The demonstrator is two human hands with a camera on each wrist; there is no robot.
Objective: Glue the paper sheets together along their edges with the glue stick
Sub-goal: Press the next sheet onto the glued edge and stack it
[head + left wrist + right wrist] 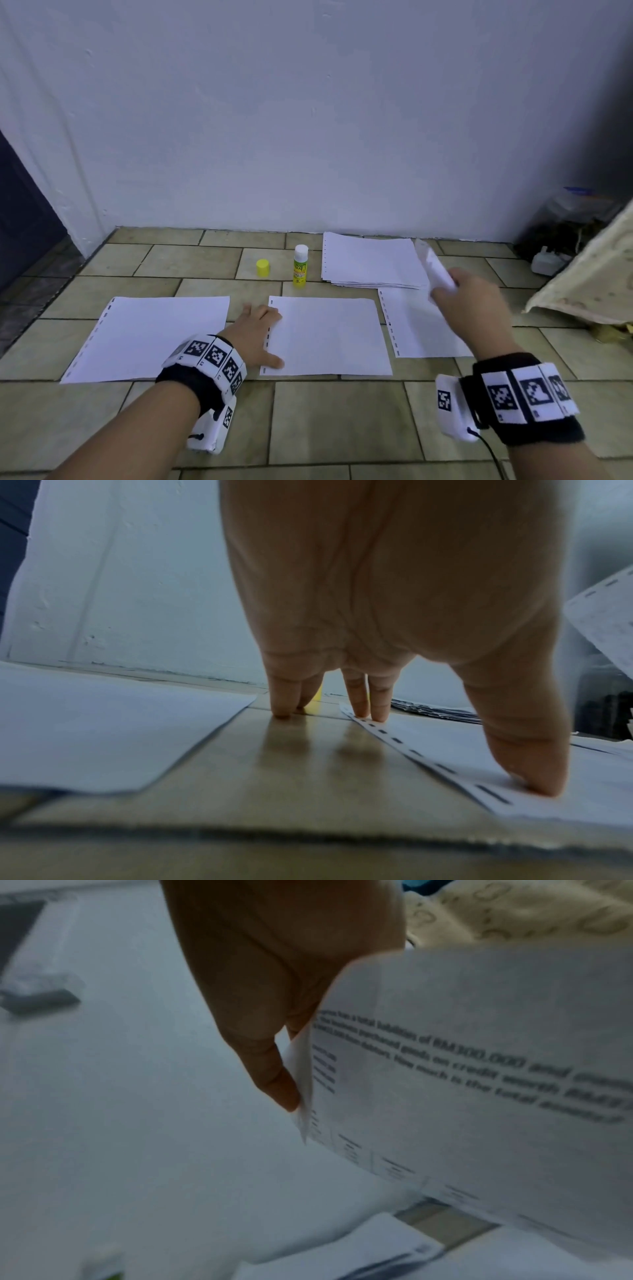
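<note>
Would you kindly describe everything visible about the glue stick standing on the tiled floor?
The yellow-green plastic glue stick stands upright on the tan tiled floor, near the wall. Its white upper section is exposed, since its round yellow cap sits apart on the floor to its left. A printed label wraps the body; its text is too small to read. It stands left of the stack of white paper sheets. Nothing touches it and neither hand is near.

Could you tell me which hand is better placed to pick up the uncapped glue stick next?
Probably the left. The left hand only presses flat on the middle sheet, not far from the glue stick, and holds nothing. The right hand is pinching a lifted sheet.
</note>
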